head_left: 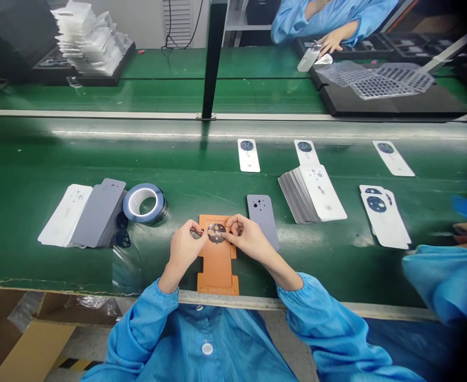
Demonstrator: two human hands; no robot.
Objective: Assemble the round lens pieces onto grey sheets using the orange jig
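Directly in front of me an orange fixture plate [217,270] lies near the edge of the green table. Over its upper end is a round dark film [216,233] with several holes. My left hand [186,245] pinches the film's left edge, and my right hand [248,239] pinches its right side. Whether the film touches the plate, I cannot tell. Just beyond my right hand lies a grey phone back panel [265,218]. To the left a roll of film [144,203] rests on its side, its loose strip [125,260] carrying dark round pieces toward the table edge.
Fanned grey and white panels [98,217] lie at left. A stack of white panels [324,199] stands right of centre; panels with dark circles [386,220] lie farther right. A black post [213,63] rises behind. Across, a co-worker's hand [336,40] holds a phone-shaped piece; another person's blue sleeve [448,278] is at right.
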